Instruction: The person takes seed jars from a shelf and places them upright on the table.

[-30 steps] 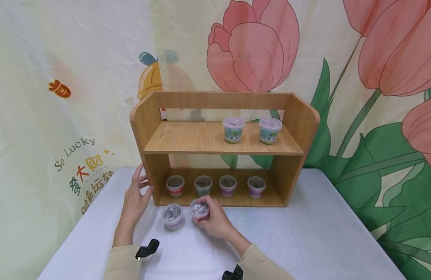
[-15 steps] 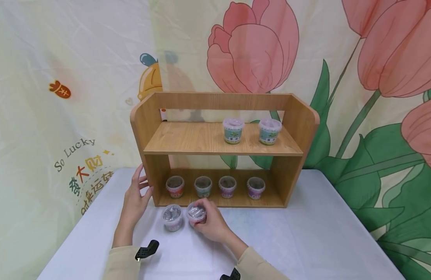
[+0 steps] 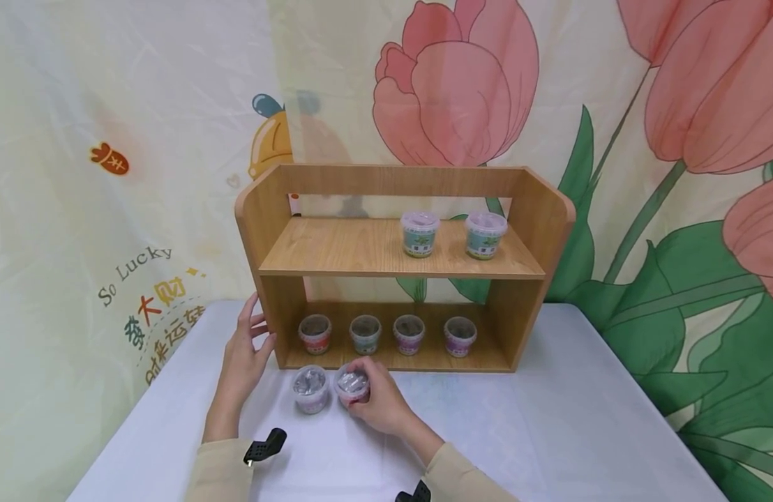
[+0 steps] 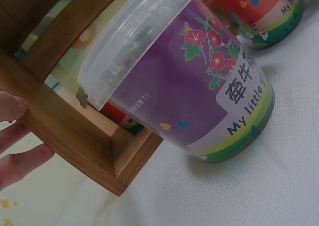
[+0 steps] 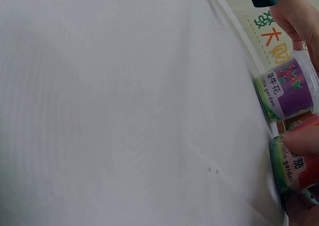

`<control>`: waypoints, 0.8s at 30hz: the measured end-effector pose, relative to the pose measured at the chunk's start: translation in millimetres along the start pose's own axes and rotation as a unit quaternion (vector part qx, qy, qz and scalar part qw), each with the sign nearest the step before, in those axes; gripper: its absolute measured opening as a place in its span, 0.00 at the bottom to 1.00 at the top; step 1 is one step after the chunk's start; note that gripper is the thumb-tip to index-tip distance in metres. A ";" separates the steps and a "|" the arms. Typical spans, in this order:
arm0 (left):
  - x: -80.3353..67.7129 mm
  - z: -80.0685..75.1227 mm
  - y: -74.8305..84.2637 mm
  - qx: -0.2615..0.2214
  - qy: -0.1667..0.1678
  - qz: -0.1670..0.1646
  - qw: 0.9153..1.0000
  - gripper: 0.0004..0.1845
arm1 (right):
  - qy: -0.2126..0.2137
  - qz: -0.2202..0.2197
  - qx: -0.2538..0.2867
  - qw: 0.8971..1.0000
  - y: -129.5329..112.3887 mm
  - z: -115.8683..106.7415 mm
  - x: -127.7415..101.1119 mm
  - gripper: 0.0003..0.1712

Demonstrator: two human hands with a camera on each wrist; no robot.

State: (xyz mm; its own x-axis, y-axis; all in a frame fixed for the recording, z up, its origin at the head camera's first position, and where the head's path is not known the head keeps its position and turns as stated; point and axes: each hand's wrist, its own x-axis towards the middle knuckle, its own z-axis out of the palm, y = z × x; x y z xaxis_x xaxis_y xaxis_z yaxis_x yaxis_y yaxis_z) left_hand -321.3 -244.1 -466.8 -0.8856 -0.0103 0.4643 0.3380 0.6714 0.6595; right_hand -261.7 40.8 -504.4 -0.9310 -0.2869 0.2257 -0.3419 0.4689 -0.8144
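Observation:
My right hand point(image 3: 384, 397) grips a red-labelled plastic cup point(image 3: 351, 385) with a clear lid, thumb and fingers around its side. The cup stands on the table in front of the wooden shelf point(image 3: 336, 247). Just left of it is a purple-labelled cup point(image 3: 310, 392), printed with red flowers and Chinese writing in the left wrist view. My left hand point(image 3: 243, 355) touches the outer left side of the shelf with relaxed fingers. In the right wrist view, the red cup point(image 5: 294, 163) is partly covered by my fingers and cut off by the frame edge.
Several similar cups stand in a row on the lower shelf, with a red one point(image 3: 314, 336) at the left end. Two green-labelled cups point(image 3: 419, 237) sit on the right half of the upper shelf. A white cloth point(image 3: 587, 418) covers the table; a flowered curtain hangs behind.
My right hand has shifted the red cup slightly left, closer to the purple cup; over the last half second it has hardly moved. My left hand stays at the shelf's side.

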 end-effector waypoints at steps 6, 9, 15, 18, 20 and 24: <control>3.9 2.7 0.2 -0.002 0.004 0.015 1.000 0.56 | -0.009 -0.002 -0.007 1.000 1.4 -6.0 3.5 0.36; 3.9 2.4 -0.2 -0.004 0.007 0.018 1.000 0.56 | -0.022 -0.008 -0.006 1.000 0.5 -9.8 4.1 0.36; 1.1 1.4 -3.7 0.000 0.014 0.019 1.000 0.55 | -0.082 -0.029 0.007 0.996 -4.7 -22.6 4.7 0.36; 0.7 0.8 -5.0 0.002 0.015 0.021 1.000 0.55 | -0.122 -0.031 -0.005 0.992 -9.1 -32.5 7.8 0.37; 0.3 0.5 -5.7 0.000 0.016 0.025 1.000 0.55 | -0.150 -0.028 -0.021 0.988 -11.7 -39.4 10.1 0.38; 0.2 1.5 -5.7 -0.001 0.019 0.032 0.999 0.55 | -0.192 -0.020 -0.052 0.980 -16.9 -55.9 14.8 0.35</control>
State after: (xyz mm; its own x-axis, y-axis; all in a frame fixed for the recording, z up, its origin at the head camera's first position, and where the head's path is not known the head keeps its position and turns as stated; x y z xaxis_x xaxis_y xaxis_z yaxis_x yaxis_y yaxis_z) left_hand -323.9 -246.9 -471.4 -0.8500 0.0042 0.5268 0.3933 0.6704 0.6292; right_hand -276.9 75.3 -457.4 -0.8066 -0.5907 0.0233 -0.4078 0.5275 -0.7453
